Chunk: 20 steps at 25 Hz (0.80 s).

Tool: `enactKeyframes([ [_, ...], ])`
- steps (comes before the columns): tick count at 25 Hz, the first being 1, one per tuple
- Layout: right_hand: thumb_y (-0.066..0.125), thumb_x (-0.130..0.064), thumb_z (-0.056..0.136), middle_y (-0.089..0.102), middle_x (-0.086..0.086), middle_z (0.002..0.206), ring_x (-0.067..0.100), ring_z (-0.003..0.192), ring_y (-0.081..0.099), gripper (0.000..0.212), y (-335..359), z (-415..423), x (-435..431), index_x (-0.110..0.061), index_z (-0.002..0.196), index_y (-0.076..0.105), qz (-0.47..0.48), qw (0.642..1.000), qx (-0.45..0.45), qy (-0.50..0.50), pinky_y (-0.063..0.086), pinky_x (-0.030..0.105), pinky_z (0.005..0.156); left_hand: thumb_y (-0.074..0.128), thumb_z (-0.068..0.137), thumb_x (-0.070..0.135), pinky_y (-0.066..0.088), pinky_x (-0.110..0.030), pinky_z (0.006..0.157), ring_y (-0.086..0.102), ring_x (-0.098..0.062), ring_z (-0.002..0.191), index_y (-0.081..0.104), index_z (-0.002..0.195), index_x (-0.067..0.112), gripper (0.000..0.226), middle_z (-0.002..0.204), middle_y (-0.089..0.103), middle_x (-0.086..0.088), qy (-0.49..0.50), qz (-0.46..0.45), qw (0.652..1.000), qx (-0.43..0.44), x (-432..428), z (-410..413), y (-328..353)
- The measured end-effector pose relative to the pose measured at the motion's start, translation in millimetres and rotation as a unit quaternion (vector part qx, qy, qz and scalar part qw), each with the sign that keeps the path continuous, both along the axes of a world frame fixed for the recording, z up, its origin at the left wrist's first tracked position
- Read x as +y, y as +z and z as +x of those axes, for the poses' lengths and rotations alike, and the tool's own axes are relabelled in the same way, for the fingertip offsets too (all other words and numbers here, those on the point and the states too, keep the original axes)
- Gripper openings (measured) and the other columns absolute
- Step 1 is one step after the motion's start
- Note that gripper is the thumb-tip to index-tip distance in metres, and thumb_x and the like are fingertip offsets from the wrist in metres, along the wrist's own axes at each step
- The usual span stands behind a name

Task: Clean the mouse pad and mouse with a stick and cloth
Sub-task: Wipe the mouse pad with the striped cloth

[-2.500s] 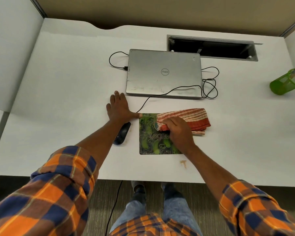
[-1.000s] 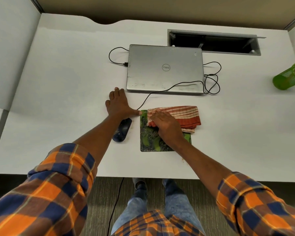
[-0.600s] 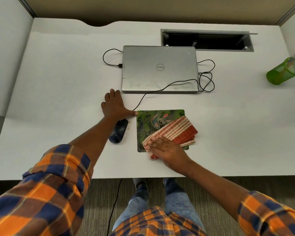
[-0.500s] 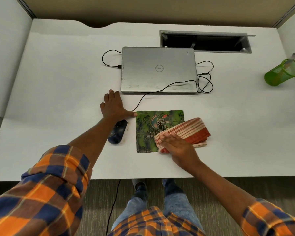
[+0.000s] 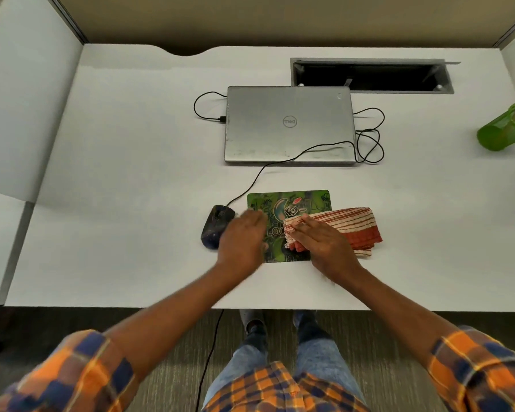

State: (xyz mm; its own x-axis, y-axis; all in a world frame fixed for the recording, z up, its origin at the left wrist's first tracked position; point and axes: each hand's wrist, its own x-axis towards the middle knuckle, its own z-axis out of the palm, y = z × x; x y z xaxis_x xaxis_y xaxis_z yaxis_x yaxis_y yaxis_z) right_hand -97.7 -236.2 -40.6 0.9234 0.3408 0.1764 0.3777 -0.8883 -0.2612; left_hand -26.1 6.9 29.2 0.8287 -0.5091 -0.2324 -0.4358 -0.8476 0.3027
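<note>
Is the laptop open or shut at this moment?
Shut. The laptop lies flat on the desk with its silver lid and logo facing up; no screen or keyboard shows.

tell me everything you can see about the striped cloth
The cloth is folded into a thick pad, cream with thin red stripes and a solid red-orange band along its near edge. It looks like woven cotton. It lies flat, its left part on the green mouse pad, its right part hanging past onto the white desk. The right hand presses on its left end, fingers spread.
</note>
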Motion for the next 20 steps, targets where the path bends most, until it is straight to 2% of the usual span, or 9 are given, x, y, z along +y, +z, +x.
enactKeyframes([
  [4, 0.051, -0.003, 0.098, 0.068, 0.016, 0.141, 0.032, 0.141, 0.057, 0.043, 2, 25, 17, -0.007, 0.136, 0.07, 0.003, 1.0, -0.008, 0.008, 0.053, 0.052, 0.11, 0.08, 0.09, 0.023, 0.037, -0.045, 0.121, 0.045, -0.03, 0.151, 0.056, 0.151, 0.013, 0.065, 0.159, 0.054, -0.009, -0.072, 0.045, 0.996, -0.011, 7, -30, -21],
  [7, 0.055, 0.003, 0.094, 0.069, 0.018, 0.138, 0.034, 0.138, 0.06, 0.043, 2, 49, 38, -0.005, 0.133, 0.071, 0.014, 1.0, -0.008, 0.015, 0.052, 0.05, 0.112, 0.083, 0.086, 0.019, 0.042, -0.046, 0.117, 0.048, -0.032, 0.149, 0.059, 0.149, 0.013, 0.067, 0.155, 0.058, -0.009, -0.072, 0.048, 0.996, -0.009, 11, -31, -25],
  [10, 0.069, -0.001, 0.093, 0.069, 0.019, 0.137, 0.035, 0.135, 0.062, 0.038, 4, 79, 68, -0.005, 0.131, 0.072, 0.015, 0.999, 0.009, 0.032, 0.049, 0.047, 0.115, 0.082, 0.086, 0.02, 0.043, -0.042, 0.115, 0.047, -0.03, 0.149, 0.06, 0.148, 0.014, 0.066, 0.156, 0.057, -0.008, -0.071, 0.031, 0.997, -0.006, 11, -31, -29],
  [13, 0.068, -0.001, 0.091, 0.068, 0.021, 0.139, 0.036, 0.137, 0.06, 0.043, 8, 105, 92, -0.003, 0.134, 0.069, 0.004, 0.998, 0.03, 0.052, 0.049, 0.048, 0.115, 0.08, 0.089, 0.023, 0.042, -0.043, 0.118, 0.045, -0.031, 0.151, 0.059, 0.15, 0.014, 0.065, 0.157, 0.056, -0.009, -0.063, 0.021, 0.998, 0.009, 14, -34, -34],
  [17, 0.061, 0.0, 0.091, 0.066, 0.021, 0.141, 0.036, 0.137, 0.06, 0.044, 14, 112, 93, -0.004, 0.134, 0.067, -0.021, 0.998, 0.025, 0.055, 0.054, 0.046, 0.106, 0.073, 0.097, 0.028, 0.041, -0.045, 0.121, 0.041, -0.033, 0.153, 0.054, 0.154, 0.013, 0.062, 0.161, 0.051, -0.008, -0.051, 0.022, 0.998, 0.011, 10, -36, -34],
  [20, 0.053, -0.001, 0.089, 0.068, 0.019, 0.139, 0.036, 0.134, 0.062, 0.046, 24, 117, 100, -0.005, 0.132, 0.068, -0.022, 0.999, 0.039, -0.005, 0.061, 0.046, 0.088, 0.069, 0.101, 0.028, 0.039, -0.044, 0.123, 0.038, -0.031, 0.155, 0.048, 0.159, 0.015, 0.063, 0.166, 0.044, -0.007, -0.049, 0.023, 0.998, 0.015, 10, -36, -34],
])
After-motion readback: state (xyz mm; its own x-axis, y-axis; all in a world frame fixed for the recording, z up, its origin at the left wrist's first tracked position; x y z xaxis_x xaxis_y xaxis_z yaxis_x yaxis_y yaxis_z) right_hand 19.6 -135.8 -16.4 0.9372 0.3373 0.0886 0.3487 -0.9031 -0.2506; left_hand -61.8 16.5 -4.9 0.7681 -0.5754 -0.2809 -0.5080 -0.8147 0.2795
